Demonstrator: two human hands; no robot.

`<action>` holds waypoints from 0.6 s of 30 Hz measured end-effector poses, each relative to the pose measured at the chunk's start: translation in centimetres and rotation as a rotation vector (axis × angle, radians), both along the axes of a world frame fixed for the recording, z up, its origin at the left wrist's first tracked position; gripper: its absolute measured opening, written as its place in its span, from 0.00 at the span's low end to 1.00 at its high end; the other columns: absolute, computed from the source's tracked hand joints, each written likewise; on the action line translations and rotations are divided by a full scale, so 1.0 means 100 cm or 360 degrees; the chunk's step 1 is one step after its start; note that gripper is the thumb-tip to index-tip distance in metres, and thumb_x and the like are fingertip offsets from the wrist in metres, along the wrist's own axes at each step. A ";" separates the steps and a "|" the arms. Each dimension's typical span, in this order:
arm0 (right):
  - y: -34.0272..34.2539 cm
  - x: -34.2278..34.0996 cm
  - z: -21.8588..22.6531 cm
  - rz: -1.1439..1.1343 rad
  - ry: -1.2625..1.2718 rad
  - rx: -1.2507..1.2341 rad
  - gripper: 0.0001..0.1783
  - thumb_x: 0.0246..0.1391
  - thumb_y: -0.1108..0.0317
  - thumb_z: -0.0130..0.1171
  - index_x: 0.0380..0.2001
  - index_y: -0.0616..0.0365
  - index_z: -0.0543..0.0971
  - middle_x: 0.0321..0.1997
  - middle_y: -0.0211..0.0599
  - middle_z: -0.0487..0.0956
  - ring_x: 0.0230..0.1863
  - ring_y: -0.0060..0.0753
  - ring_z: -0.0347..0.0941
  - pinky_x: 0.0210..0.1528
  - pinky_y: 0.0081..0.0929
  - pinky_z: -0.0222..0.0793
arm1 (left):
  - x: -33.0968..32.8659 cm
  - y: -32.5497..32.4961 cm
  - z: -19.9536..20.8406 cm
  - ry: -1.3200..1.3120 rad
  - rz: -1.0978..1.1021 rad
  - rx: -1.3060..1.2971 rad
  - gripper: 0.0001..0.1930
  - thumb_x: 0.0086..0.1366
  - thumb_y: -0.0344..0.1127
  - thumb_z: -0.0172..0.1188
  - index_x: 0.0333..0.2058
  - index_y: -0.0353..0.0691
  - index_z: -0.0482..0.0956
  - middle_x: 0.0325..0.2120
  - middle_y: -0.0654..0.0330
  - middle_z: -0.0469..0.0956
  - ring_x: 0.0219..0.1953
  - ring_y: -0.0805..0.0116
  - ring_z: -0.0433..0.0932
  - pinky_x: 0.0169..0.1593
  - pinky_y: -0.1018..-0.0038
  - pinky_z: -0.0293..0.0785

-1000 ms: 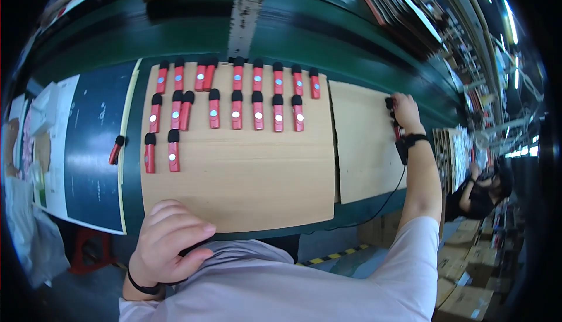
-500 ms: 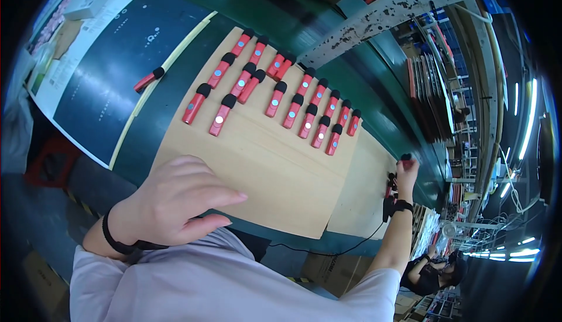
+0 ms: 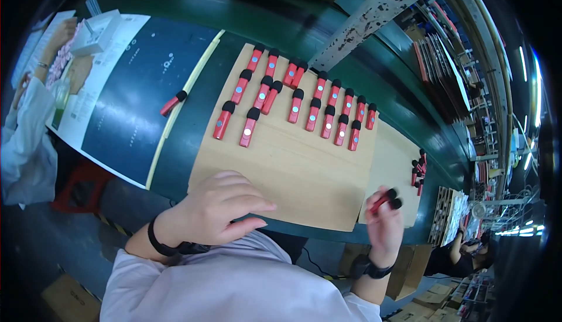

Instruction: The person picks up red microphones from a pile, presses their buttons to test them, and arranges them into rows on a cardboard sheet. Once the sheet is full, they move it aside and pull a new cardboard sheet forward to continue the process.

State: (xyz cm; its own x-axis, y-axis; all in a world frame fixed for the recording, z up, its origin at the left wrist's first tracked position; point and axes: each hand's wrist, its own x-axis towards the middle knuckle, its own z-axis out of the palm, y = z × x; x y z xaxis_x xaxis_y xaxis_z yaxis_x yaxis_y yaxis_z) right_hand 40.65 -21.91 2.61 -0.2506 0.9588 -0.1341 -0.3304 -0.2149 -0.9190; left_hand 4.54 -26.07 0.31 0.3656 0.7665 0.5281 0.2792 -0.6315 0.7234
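My left hand (image 3: 219,208) hovers over the near edge of the brown cardboard sheet (image 3: 293,184), thumb and fingers apart, nothing in it. My right hand (image 3: 385,228) is raised above the sheet's right end, its fingers closed around what look like two small red microphones (image 3: 380,202) with black foam heads; motion blurs them slightly. Similar microphones, many with a pale round spot on the body, lie in loose rows on the far half of the sheet, such as this one (image 3: 249,127). A further cluster of microphones (image 3: 420,170) lies at the far right.
One microphone (image 3: 173,103) rests by the yellow strip (image 3: 186,108) edging a dark blue printed sheet (image 3: 132,99). A person's white sleeve (image 3: 29,129) shows at the left, near a white box (image 3: 98,32). A chipped metal post (image 3: 374,20) rises behind the cardboard.
My right hand has come back from the far right cluster toward me, carrying the microphones. My left hand keeps its pose. A co-worker's arm has come into view at the left.
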 end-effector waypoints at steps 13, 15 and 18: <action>-0.032 -0.148 0.006 0.0651 -0.1003 0.0811 0.19 0.58 0.79 0.52 0.52 0.66 0.66 0.43 0.43 0.76 0.46 0.34 0.74 0.43 0.26 0.72 | 0.001 -0.016 0.011 0.0031 0.0254 0.0064 0.14 0.48 0.27 0.70 0.36 0.37 0.80 0.30 0.57 0.79 0.32 0.59 0.78 0.38 0.68 0.72; -0.034 -0.149 0.003 0.0346 -0.0692 0.0612 0.17 0.58 0.77 0.53 0.50 0.68 0.68 0.41 0.42 0.76 0.42 0.30 0.74 0.39 0.22 0.71 | -0.002 -0.019 0.007 -0.0057 0.0270 0.0007 0.14 0.48 0.26 0.70 0.35 0.37 0.80 0.30 0.57 0.79 0.32 0.59 0.78 0.38 0.68 0.72; -0.036 -0.128 -0.017 0.0297 -0.0407 0.0379 0.19 0.57 0.79 0.54 0.52 0.68 0.69 0.41 0.42 0.78 0.40 0.28 0.75 0.39 0.22 0.71 | -0.003 -0.022 0.002 -0.0236 0.0279 -0.0076 0.14 0.48 0.25 0.69 0.35 0.36 0.79 0.30 0.56 0.79 0.32 0.60 0.78 0.37 0.69 0.72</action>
